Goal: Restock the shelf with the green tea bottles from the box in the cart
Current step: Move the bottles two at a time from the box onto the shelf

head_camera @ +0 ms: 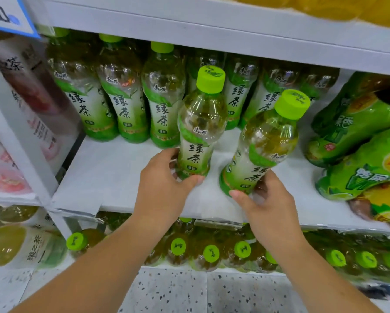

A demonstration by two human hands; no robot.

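My left hand (164, 184) grips the base of a green tea bottle (200, 123) with a lime cap, held nearly upright over the white shelf (112, 175). My right hand (264, 199) grips the bottom of a second green tea bottle (266, 143), which tilts to the right. Both bottles are in front of a row of several matching green tea bottles (126, 98) standing at the back of the shelf. The box and the cart are out of view.
Larger green bottles (357, 123) lie stacked at the shelf's right. A white divider (15, 136) closes off pink-labelled drinks at the left. The shelf below holds several green-capped bottles (210, 254). An upper shelf board (212, 30) hangs close overhead. Speckled floor shows at the bottom.
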